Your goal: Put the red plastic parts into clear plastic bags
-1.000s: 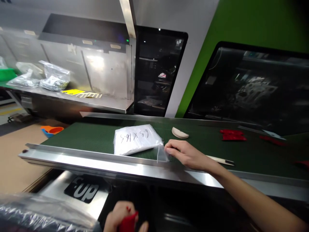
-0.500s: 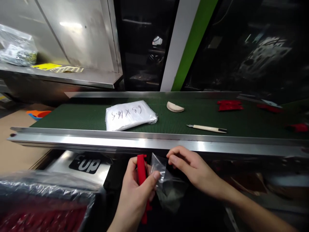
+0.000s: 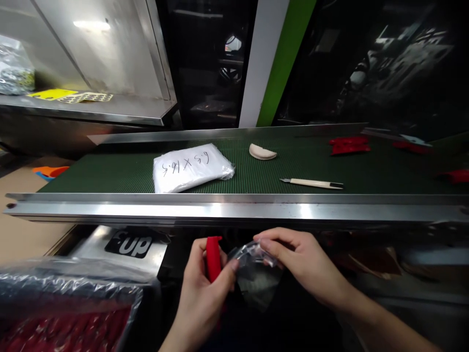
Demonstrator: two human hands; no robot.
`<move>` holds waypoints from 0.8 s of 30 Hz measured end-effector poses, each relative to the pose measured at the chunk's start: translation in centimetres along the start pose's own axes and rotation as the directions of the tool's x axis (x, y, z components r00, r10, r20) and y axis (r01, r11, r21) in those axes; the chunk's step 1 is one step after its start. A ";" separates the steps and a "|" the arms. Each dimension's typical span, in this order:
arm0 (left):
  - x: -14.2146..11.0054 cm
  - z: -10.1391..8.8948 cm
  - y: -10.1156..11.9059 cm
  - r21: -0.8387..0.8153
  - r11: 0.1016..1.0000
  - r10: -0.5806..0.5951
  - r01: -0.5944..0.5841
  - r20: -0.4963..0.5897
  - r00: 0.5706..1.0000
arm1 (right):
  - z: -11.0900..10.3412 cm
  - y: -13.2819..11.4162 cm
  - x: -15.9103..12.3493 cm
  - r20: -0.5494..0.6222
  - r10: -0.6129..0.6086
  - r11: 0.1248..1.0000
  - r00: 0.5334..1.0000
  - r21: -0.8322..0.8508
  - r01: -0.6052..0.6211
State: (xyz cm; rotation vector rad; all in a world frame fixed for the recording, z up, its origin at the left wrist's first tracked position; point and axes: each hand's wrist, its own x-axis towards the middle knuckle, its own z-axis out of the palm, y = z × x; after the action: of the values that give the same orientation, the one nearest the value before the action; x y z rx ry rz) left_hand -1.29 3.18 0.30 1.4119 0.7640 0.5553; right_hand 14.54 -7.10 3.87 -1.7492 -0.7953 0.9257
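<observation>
Overhead light falls from above, flaring as a white glare patch on the brushed steel wall panel (image 3: 91,44) and a bright streak along the polished steel conveyor rail (image 3: 234,210). Below the rail the scene is dim and shadowed. Straight edges bow near the frame borders, and the crinkled clear plastic bag of red parts (image 3: 66,303) at lower left is soft.

Glossy clear plastic bag (image 3: 256,276), smooth red plastic piece (image 3: 213,256), ribbed matt green belt (image 3: 120,171), brushed metal rail (image 3: 234,209).
</observation>
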 end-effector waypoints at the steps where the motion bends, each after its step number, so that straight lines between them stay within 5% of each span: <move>1: 0.4 -0.4 0.1 0.023 1.000 0.005 -0.005 -0.008 1.000 | -0.5 0.1 0.1 -0.011 0.002 0.999 1.000 -0.036 -0.003; 6: 2.6 -2.3 -0.4 0.215 0.968 0.141 -0.132 -0.027 0.990 | -2.2 0.3 0.3 0.010 0.022 0.988 1.000 -0.156 -0.020; 10: 1.3 -1.5 -0.6 0.295 0.923 0.292 -0.247 -0.120 0.949 | -1.2 0.8 0.0 0.016 0.043 0.992 0.999 -0.115 -0.041; 13: -0.6 0.3 -0.1 0.119 0.987 0.101 -0.106 0.050 0.994 | 0.5 1.2 -0.3 0.110 0.073 0.997 0.991 -0.006 -0.073; 16: -1.3 1.3 0.1 -0.048 0.993 -0.098 0.110 0.199 0.975 | 1.5 1.5 -0.5 0.234 0.097 0.991 0.967 0.071 -0.117; 19: -0.9 1.1 -0.4 -0.002 0.992 -0.120 0.123 0.184 0.975 | 1.2 1.9 -0.8 0.274 0.109 0.993 0.956 0.010 -0.116; 24: -0.2 0.3 -2.1 0.198 0.980 -0.018 0.010 0.037 0.999 | 0.4 1.6 -0.9 0.157 -0.020 0.962 0.987 -0.267 0.062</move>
State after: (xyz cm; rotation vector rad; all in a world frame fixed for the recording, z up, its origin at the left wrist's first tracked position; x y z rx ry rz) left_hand -1.43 2.63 -1.72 1.5948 0.8151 0.4486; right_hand 13.87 -8.19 2.47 -1.9036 -1.0975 0.9675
